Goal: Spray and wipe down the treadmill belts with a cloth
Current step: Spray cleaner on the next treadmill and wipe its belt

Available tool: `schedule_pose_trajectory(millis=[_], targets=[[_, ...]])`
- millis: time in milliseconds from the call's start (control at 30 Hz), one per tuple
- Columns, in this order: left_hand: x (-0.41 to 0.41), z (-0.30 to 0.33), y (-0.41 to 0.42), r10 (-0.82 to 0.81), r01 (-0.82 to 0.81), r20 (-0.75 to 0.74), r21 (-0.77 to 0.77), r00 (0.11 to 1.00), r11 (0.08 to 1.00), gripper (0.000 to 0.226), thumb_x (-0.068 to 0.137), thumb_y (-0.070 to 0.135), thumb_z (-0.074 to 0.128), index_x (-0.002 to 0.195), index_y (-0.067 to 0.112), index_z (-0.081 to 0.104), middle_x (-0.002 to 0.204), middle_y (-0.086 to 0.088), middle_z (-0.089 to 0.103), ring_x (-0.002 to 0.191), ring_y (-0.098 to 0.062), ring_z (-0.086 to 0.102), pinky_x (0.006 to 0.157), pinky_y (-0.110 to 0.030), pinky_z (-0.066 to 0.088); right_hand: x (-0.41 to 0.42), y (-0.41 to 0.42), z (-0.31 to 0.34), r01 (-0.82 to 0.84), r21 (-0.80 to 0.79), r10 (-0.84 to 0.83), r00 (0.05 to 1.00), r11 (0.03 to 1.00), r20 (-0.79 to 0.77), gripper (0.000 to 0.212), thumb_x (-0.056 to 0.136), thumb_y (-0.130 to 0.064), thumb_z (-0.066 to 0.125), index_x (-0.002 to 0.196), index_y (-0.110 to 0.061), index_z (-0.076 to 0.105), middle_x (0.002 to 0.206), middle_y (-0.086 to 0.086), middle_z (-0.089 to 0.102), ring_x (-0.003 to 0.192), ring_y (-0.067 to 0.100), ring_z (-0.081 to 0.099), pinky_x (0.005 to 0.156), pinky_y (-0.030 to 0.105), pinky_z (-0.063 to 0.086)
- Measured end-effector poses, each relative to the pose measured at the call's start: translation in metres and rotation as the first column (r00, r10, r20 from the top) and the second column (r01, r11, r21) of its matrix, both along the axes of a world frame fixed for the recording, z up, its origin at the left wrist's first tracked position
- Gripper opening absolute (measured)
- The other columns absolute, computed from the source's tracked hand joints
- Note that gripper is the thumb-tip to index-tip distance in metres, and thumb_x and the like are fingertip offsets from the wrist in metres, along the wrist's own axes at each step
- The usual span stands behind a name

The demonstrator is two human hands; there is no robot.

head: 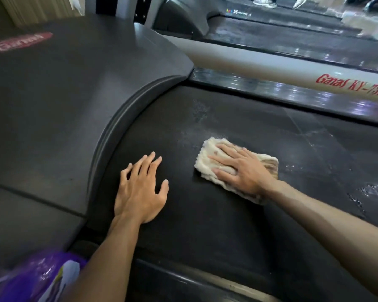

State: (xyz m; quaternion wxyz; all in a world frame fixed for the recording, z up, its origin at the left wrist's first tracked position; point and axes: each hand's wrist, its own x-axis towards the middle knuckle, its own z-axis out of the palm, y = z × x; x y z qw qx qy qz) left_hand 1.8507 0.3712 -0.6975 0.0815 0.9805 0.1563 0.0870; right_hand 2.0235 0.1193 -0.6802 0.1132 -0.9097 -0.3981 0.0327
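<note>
The belt (205, 214) is a wide sheet of matte black rubber with a fine grainy texture, marked with pale streaks and small glistening wet specks toward its right side. On it lies the cloth (207, 158), a cream, nubbly terry rag folded into a rough rectangle, with brownish soiling at its right end. The right hand (238, 168) lies flat on top of the cloth, palm down, fingers extended and slightly apart, pressing it against the belt. The left hand (140, 188) rests bare on the belt just left of the cloth, not touching it, palm down with fingers spread and lightly arched. Both forearms are bare. Left of the belt rises the motor cover (63, 94), smooth dark grey plastic with a broad domed surface and a curved, ridged lip where it meets the belt; a red oval logo (20, 43) sits blurred on its far part. Beyond the belt runs a glossy black side strip, and above it a rounded off-white rail (271, 66) with red lettering. Further back lie more dark belts of neighbouring machines. At the lower left corner is a shiny purple plastic pack (37, 277), crinkled and blurred.
</note>
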Motion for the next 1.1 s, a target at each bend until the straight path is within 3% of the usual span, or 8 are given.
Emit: schedule_pose_trajectory(millis=[133,233,367,567,667,800,1000,1100], targets=[[0.0,0.002,-0.001,0.0,0.0,-0.002,0.004,1.0,1.0,0.064,0.097,0.051,0.038,0.157,0.028,0.029,0.167,0.009,0.018,0.154,-0.009,0.014,0.125,-0.042,0.014,0.039,0.052,0.0,0.215,-0.068,-0.216,0.976,0.974,-0.007,0.08,0.079,-0.081,0.012,0.149,-0.055,0.041,0.168,-0.013,0.024,0.156,0.018,0.018,0.125,0.052,0.014],[0.002,0.0,0.002,0.001,-0.001,-0.008,0.008,1.0,1.0,0.066,0.096,0.054,0.033,0.156,0.028,0.029,0.167,0.01,0.019,0.154,-0.009,0.014,0.124,-0.042,0.015,0.029,0.083,0.0,0.109,-0.087,-0.109,0.994,0.99,0.007,0.075,0.084,-0.08,0.014,0.148,-0.055,0.042,0.169,-0.011,0.023,0.156,0.021,0.017,0.125,0.052,0.012],[0.002,-0.002,0.001,0.002,-0.003,0.025,0.004,1.0,1.0,0.074,0.088,0.057,0.022,0.155,0.028,0.033,0.166,0.009,0.023,0.153,-0.009,0.019,0.123,-0.041,0.016,0.001,0.035,-0.004,-0.058,-0.02,0.058,0.998,0.998,-0.005,0.059,0.095,-0.072,0.029,0.148,-0.051,0.046,0.169,-0.015,0.022,0.157,0.014,0.013,0.125,0.045,0.01],[0.001,0.002,0.0,-0.007,0.007,0.005,0.009,1.0,1.0,0.073,0.089,0.056,0.023,0.155,0.027,0.031,0.166,0.009,0.022,0.153,-0.01,0.017,0.124,-0.042,0.016,0.051,0.074,0.004,0.219,-0.113,-0.215,0.975,0.969,0.05,0.062,0.092,-0.07,0.024,0.141,-0.046,0.054,0.163,-0.003,0.033,0.149,0.029,0.032,0.117,0.052,0.026],[0.001,0.002,0.0,-0.008,0.008,-0.001,-0.007,1.0,1.0,0.071,0.09,0.055,0.026,0.155,0.026,0.032,0.166,0.009,0.021,0.153,-0.009,0.016,0.124,-0.043,0.016,0.03,0.111,-0.002,0.132,-0.121,-0.127,0.991,0.984,0.048,0.057,0.096,-0.068,0.028,0.147,-0.049,0.047,0.168,-0.004,0.026,0.153,0.029,0.024,0.121,0.054,0.019],[0.001,0.0,0.002,-0.016,0.016,-0.013,-0.001,1.0,1.0,0.066,0.097,0.052,0.038,0.157,0.027,0.028,0.167,0.009,0.018,0.154,-0.01,0.014,0.125,-0.043,0.014,0.0,0.06,-0.001,-0.004,0.025,0.003,0.999,1.0,0.042,0.067,0.09,-0.072,0.026,0.143,-0.045,0.056,0.165,-0.008,0.033,0.153,0.021,0.026,0.123,0.045,0.02],[0.002,0.0,0.0,-0.011,0.011,-0.015,0.007,1.0,1.0,0.073,0.09,0.056,0.024,0.157,0.026,0.027,0.167,0.008,0.018,0.154,-0.01,0.014,0.125,-0.043,0.015,0.048,0.067,-0.006,0.323,-0.028,-0.323,0.946,0.946,0.016,0.056,0.095,-0.071,0.029,0.143,-0.052,0.05,0.167,-0.007,0.027,0.154,0.025,0.022,0.122,0.056,0.016],[0.002,0.001,0.001,-0.01,0.01,-0.014,0.002,1.0,1.0,0.074,0.09,0.056,0.024,0.157,0.027,0.027,0.167,0.009,0.017,0.154,-0.009,0.013,0.125,-0.043,0.014,0.046,0.112,-0.003,0.317,-0.047,-0.315,0.948,0.947,0.039,0.052,0.101,-0.067,0.032,0.148,-0.051,0.045,0.169,-0.003,0.025,0.155,0.028,0.019,0.121,0.053,0.015]])
